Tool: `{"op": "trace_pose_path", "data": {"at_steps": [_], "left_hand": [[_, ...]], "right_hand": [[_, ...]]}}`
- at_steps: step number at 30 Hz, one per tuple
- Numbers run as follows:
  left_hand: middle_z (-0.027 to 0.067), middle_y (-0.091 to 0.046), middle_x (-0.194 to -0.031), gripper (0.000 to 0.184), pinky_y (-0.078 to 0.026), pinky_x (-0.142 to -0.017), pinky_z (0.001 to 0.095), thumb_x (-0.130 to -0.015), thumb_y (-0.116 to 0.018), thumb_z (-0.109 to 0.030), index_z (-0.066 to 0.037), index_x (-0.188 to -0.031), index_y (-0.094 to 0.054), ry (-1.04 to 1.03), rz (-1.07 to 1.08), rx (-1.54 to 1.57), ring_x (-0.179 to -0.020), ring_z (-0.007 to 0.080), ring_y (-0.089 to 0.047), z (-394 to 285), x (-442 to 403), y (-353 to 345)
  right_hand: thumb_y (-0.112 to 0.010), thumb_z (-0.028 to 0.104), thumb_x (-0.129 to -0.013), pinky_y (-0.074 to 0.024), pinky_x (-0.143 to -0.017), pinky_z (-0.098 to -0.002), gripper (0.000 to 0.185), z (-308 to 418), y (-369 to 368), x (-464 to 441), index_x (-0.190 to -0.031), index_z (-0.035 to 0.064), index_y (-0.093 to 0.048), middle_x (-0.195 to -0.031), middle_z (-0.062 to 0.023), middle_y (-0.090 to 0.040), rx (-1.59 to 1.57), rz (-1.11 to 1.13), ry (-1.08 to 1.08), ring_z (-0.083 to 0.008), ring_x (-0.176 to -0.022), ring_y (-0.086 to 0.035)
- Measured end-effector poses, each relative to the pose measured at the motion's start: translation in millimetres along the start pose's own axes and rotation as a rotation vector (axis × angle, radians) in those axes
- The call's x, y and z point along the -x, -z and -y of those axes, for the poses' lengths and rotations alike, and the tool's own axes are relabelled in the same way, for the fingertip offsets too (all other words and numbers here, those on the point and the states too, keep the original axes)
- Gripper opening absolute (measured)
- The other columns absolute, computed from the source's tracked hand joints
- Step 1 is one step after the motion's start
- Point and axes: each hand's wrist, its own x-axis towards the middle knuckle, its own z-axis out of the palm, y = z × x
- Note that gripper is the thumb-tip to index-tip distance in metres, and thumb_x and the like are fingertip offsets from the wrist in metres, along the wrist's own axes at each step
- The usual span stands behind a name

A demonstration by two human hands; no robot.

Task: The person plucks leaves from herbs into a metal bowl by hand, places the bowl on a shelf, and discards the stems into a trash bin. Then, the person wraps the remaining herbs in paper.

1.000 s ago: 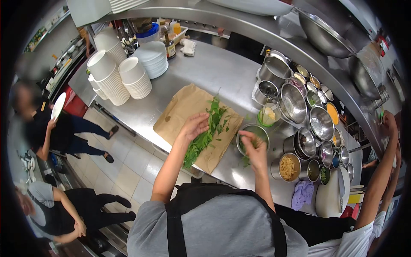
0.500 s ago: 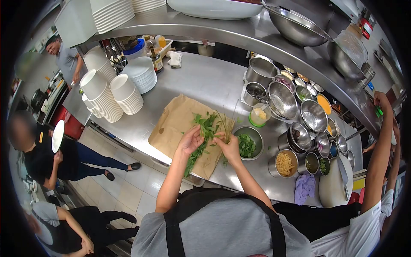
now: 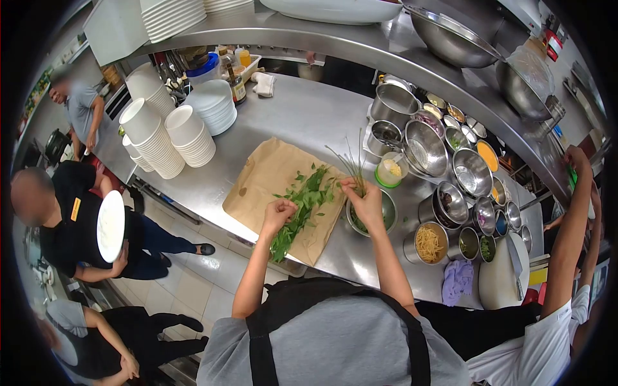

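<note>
Leafy green herbs (image 3: 301,215) lie in a long heap on brown paper (image 3: 257,174) on the steel counter. At the heap's left edge is my left hand (image 3: 279,215), its fingers pinched together; what they hold, if anything, is too small to make out. My right hand (image 3: 365,204) is closed around a bunch of thin green stems (image 3: 354,166) that fan upward. It is in front of a steel bowl (image 3: 391,212) with green leaves inside, which it partly covers.
Right of the bowl are steel pots and a container of yellow strips (image 3: 430,243). A purple cloth (image 3: 457,282) lies near the front edge. White bowls (image 3: 153,138) stand stacked at left. A person holds a white plate (image 3: 111,226); another person's arm (image 3: 570,238) reaches in at right.
My right hand has moved right, from the herbs to the bowl, with the stems. My left hand's fingers have closed. At left, the person with the plate has come closer.
</note>
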Motion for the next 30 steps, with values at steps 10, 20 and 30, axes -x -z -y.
{"op": "trace_pose_path", "data": {"at_steps": [10, 20, 30], "left_hand": [[0.0194, -0.061, -0.075, 0.015, -0.049, -0.063, 0.0406, -0.07, -0.057, -0.003, -0.002, -0.083, -0.061, -0.353, -0.195, -0.908, -0.072, 0.0334, -0.061, 20, -13, 3], [0.0221, -0.049, -0.102, 0.02, -0.046, -0.078, 0.044, -0.072, -0.052, -0.005, -0.005, -0.09, -0.061, -0.316, -0.103, -1.033, -0.097, 0.0372, -0.051, -5, 3, -25], [0.0188, -0.056, -0.094, 0.023, -0.042, -0.081, 0.0412, -0.084, -0.052, -0.011, -0.002, -0.104, -0.057, -0.445, -0.269, -0.453, -0.092, 0.0364, -0.053, -16, -2, -22]], "right_hand": [[-0.062, 0.005, -0.079, -0.0464, -0.07, -0.0244, 0.019, 28, 10, 9, -0.097, -0.0011, -0.062, -0.087, -0.0083, -0.066, -0.097, 0.001, 0.079, -0.0111, -0.078, -0.062], [-0.058, 0.006, -0.083, -0.0459, -0.067, -0.0321, 0.017, 33, -30, -1, -0.096, -0.0044, -0.057, -0.08, -0.0176, -0.063, 0.101, 0.156, 0.209, -0.0205, -0.072, -0.06], [-0.059, 0.007, -0.082, -0.0448, -0.071, -0.0312, 0.017, 60, -35, -27, -0.096, -0.0032, -0.057, -0.085, -0.0127, -0.061, 0.357, 0.388, 0.243, -0.0199, -0.077, -0.055]]}}
